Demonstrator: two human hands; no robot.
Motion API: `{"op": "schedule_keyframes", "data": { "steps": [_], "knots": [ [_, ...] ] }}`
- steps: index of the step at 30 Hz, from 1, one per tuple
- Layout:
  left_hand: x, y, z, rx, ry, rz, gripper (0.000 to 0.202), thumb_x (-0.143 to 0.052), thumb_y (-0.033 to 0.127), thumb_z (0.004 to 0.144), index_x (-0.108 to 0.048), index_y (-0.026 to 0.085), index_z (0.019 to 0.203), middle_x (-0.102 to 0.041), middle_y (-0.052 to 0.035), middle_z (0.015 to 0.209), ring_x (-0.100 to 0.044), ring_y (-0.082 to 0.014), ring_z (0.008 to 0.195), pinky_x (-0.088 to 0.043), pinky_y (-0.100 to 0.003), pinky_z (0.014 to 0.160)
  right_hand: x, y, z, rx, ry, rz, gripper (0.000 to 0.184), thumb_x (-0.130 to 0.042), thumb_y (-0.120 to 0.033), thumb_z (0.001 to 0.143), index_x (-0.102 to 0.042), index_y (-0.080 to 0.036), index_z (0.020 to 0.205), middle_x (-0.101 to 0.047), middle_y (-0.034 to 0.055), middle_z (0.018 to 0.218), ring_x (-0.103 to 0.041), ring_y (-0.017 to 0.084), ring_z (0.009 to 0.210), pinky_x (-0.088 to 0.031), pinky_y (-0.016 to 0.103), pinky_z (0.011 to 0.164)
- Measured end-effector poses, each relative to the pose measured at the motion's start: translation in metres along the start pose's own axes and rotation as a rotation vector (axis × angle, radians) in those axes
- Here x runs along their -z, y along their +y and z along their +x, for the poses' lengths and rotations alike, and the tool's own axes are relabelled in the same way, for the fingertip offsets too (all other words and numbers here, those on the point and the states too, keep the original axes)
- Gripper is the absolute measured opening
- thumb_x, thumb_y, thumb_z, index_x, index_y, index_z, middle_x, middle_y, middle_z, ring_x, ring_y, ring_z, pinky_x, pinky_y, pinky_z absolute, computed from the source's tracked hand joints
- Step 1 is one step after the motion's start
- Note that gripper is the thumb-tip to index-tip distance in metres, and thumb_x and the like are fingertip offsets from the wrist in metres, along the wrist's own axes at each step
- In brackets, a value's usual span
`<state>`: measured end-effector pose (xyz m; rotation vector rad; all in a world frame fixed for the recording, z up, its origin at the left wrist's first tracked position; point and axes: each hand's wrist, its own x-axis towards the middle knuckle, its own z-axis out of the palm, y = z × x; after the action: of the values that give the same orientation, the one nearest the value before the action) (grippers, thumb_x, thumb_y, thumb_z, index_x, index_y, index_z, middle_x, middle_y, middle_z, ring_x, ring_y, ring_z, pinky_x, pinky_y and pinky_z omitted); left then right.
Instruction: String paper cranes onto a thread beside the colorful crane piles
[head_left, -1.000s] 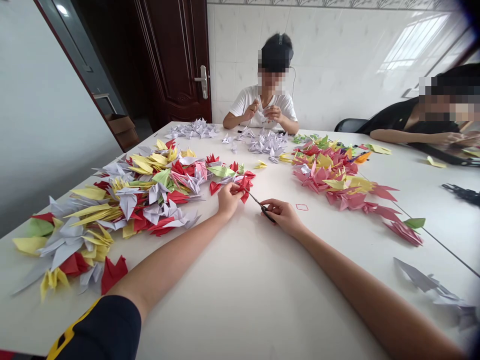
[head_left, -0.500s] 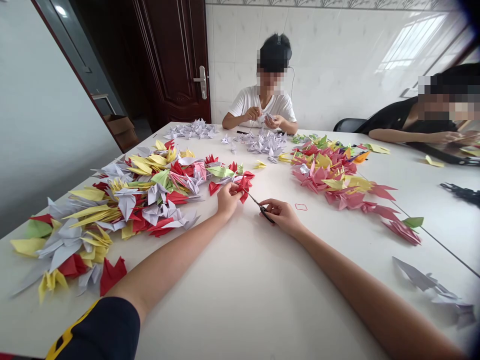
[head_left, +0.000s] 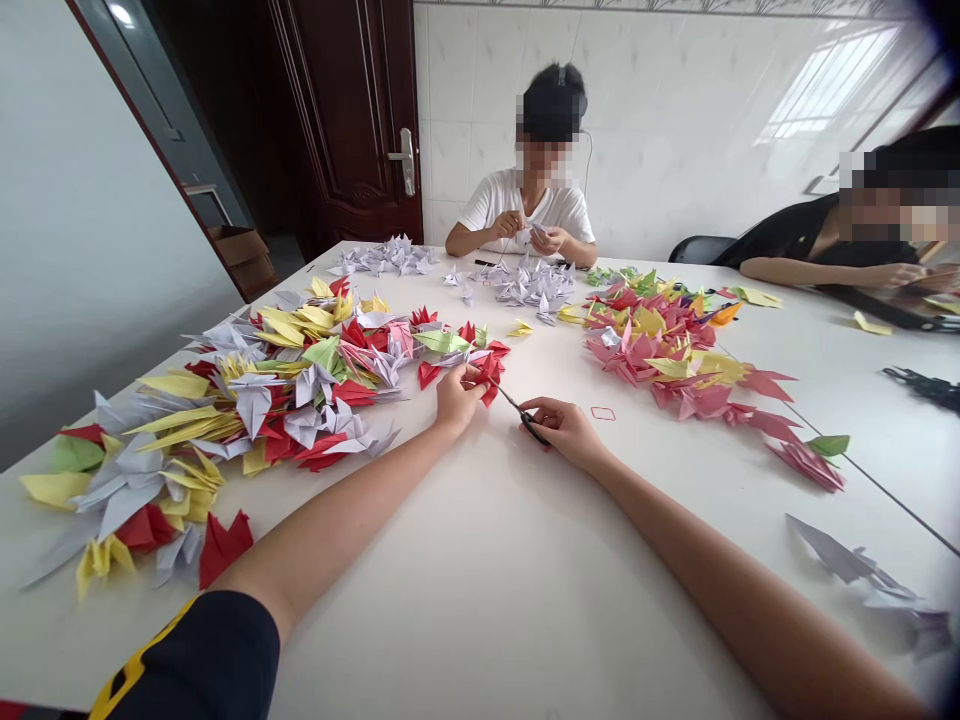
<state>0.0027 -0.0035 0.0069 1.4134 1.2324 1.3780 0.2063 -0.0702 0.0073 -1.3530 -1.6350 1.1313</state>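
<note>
At centre frame, left hand (head_left: 457,400) fingers pinch red folded paper (head_left: 491,368), presumably light and crushable, best gripped along creases; right hand (head_left: 568,432) fingers clamp scissors (head_left: 529,424).

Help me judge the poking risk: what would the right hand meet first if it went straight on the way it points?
With scissors leading, the right hand would likely meet the red folded paper at the left hand first; depth there is unclear.
</note>
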Motion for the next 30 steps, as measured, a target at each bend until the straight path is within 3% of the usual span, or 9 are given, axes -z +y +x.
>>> {"op": "schedule_keyframes", "data": {
  "steps": [30],
  "knots": [
    [-0.0015,-0.0012,0.0009,0.016,0.005,-0.03,0.018,-0.07,-0.001,0.074,-0.065,0.015,0.079,-0.07,-0.001,0.085,-0.065,-0.0165,0.07,-0.048,-0.026,0.067,-0.0002,-0.0058,-0.003,0.0,-0.007,0.016,0.051,-0.071,-0.047,0.072,-0.07,-0.017,0.113,-0.063,0.0002,0.073,-0.054,0.01,0.057,-0.043,0.023,0.052]
  ]
}}
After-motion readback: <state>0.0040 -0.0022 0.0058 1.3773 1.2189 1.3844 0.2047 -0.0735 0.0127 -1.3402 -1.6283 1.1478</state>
